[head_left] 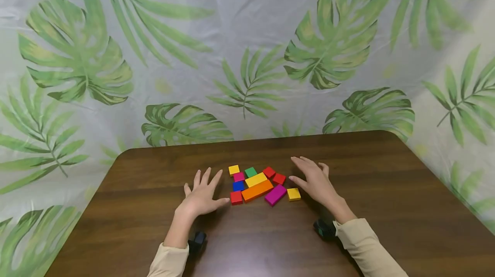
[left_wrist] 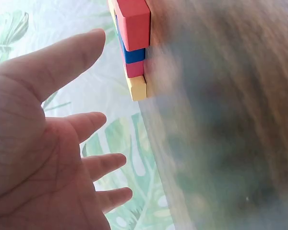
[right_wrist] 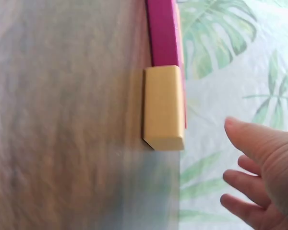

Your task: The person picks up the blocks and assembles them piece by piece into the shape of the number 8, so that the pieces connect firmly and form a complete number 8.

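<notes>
Several coloured blocks lie flat in a cluster on the dark table. On its left side are a yellow block (head_left: 233, 170), a pink block (head_left: 239, 177), a blue block (head_left: 238, 186) and a red block (head_left: 236, 198). A long orange block (head_left: 257, 190) lies below a yellow bar (head_left: 256, 180); a magenta block (head_left: 276, 195) and a yellow square block (head_left: 294, 194) are to the right. My left hand (head_left: 201, 197) spreads its fingers left of the cluster, thumb close to the red block. Right of it, my right hand (head_left: 318, 181) has loosely extended fingers and holds nothing.
A green block (head_left: 250, 172) and two red blocks (head_left: 269, 172) sit along the cluster's back. Each wrist wears a dark camera (head_left: 324, 229). Behind the brown table (head_left: 154, 174) hangs a leaf-patterned sheet (head_left: 251, 19).
</notes>
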The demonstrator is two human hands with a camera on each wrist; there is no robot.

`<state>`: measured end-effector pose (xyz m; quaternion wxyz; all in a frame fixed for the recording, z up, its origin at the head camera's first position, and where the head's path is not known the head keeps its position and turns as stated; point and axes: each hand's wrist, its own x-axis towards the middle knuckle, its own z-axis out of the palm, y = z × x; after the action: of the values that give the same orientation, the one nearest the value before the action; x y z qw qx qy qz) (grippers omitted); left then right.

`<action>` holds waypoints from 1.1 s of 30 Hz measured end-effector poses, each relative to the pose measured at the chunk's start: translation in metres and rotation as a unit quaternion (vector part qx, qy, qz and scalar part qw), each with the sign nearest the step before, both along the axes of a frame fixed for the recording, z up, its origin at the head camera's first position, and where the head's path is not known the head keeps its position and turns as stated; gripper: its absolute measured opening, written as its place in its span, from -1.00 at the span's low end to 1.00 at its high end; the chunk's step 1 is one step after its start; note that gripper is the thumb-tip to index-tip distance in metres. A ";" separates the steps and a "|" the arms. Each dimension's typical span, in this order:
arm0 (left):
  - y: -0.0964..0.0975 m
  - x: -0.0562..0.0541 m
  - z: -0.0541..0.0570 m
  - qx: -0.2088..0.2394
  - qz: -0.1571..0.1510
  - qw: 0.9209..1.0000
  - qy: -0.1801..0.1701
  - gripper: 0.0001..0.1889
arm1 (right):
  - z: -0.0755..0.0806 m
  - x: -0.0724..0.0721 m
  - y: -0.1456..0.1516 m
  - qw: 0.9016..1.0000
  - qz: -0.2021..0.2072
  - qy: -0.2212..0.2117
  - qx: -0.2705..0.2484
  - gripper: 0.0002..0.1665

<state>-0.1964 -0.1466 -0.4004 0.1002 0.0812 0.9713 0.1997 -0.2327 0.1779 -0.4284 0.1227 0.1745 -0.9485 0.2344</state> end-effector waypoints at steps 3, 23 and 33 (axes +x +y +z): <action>0.000 -0.002 0.000 0.009 0.001 1.000 0.005 -0.16 | 0.001 -0.001 -0.005 1.000 0.004 0.019 -0.008 -0.36; 0.005 -0.008 0.001 0.014 -0.040 0.995 0.091 -0.43 | -0.002 -0.007 -0.037 0.992 0.073 0.078 -0.059 -0.76; 0.014 -0.011 -0.009 0.011 -0.090 0.989 0.118 -0.55 | -0.003 -0.012 -0.043 0.995 0.090 0.009 -0.033 -0.84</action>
<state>-0.2071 -0.1324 -0.4097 0.0012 0.1926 0.9628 0.1898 -0.2447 0.1349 -0.4317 0.1154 0.2571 -0.9197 0.2736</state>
